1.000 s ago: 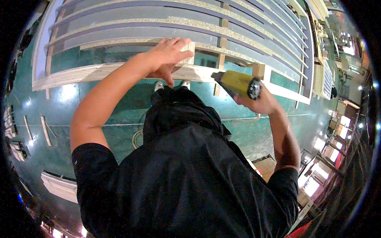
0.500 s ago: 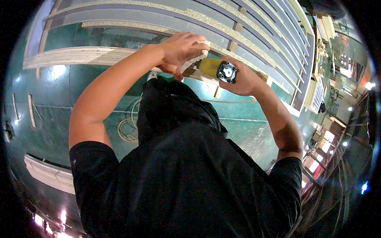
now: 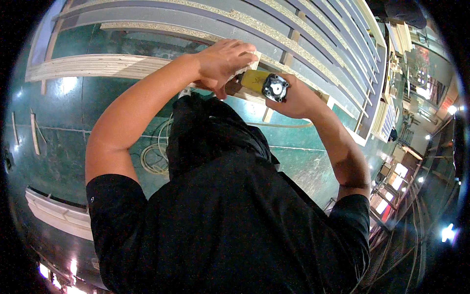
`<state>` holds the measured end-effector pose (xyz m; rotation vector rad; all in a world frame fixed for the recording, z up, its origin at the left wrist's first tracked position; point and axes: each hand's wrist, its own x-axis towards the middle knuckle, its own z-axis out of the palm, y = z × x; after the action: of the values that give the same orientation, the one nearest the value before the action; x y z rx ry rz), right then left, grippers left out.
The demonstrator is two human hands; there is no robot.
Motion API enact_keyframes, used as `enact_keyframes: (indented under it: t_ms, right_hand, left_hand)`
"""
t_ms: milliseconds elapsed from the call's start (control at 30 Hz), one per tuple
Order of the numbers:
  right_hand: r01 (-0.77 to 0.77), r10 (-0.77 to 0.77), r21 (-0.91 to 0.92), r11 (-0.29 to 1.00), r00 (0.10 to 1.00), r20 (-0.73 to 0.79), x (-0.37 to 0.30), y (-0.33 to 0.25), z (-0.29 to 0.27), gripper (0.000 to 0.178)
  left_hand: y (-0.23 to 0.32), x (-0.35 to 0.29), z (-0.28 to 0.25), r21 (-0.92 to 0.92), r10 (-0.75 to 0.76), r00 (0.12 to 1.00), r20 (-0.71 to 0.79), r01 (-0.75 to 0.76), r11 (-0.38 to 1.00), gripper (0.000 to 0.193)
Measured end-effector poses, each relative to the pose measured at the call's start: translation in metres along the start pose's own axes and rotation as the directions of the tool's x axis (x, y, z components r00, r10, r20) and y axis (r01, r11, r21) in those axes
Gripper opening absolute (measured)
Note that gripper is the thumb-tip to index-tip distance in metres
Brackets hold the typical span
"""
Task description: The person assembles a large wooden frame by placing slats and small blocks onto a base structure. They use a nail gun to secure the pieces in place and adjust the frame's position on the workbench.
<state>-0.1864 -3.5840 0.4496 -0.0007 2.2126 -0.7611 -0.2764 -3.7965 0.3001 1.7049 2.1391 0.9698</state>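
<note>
My right hand (image 3: 297, 99) is wrapped around a yellow nail gun (image 3: 255, 81) with a black, bolted end cap. The tool's front end points left, close to my left hand (image 3: 221, 64). That hand clasps light wooden strips (image 3: 112, 67), fingers over the far side and thumb on the near side. The pale end of a wood piece (image 3: 254, 58) shows by its fingertips. My palm covers much of the wood there, and the nail gun's tip is partly hidden.
Beyond my hands spreads a large grey frame with parallel chipboard-edged slats (image 3: 274, 34). A coiled hose (image 3: 152, 159) lies on the green floor (image 3: 303, 164). Pale boards (image 3: 58, 213) lie at lower left, and stacked timber (image 3: 402, 36) stands at far right.
The nail gun and my right hand have shifted slightly left, toward my left hand, and the gun's end cap has tilted a little. My left hand keeps its hold.
</note>
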Motion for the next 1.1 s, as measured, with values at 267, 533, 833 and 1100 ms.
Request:
enact_keyframes:
  t_ms: [267,533,833,1100]
  right_hand:
    - [0.049,-0.051,-0.025,0.998,0.996,-0.068,-0.002,0.011,0.005,0.052]
    - [0.070,-0.080,-0.086,0.994,0.990,-0.114,-0.008,0.028,0.007,0.052]
    - [0.050,-0.054,-0.057,0.997,0.995,-0.084,-0.009,0.027,0.004,0.050]
    - [0.058,-0.066,-0.096,0.994,0.995,-0.079,-0.015,0.029,0.003,0.056]
  left_hand:
    - [0.002,0.000,-0.004,-0.005,-0.014,0.999,0.045,0.014,1.000,0.127]
    - [0.001,0.004,-0.003,0.050,-0.059,0.992,0.107,0.054,0.997,0.125]
    - [-0.005,0.001,0.010,0.028,0.009,0.999,-0.038,-0.008,1.000,0.133]
    - [0.001,0.001,0.001,0.046,-0.036,0.999,0.015,0.035,0.998,0.133]
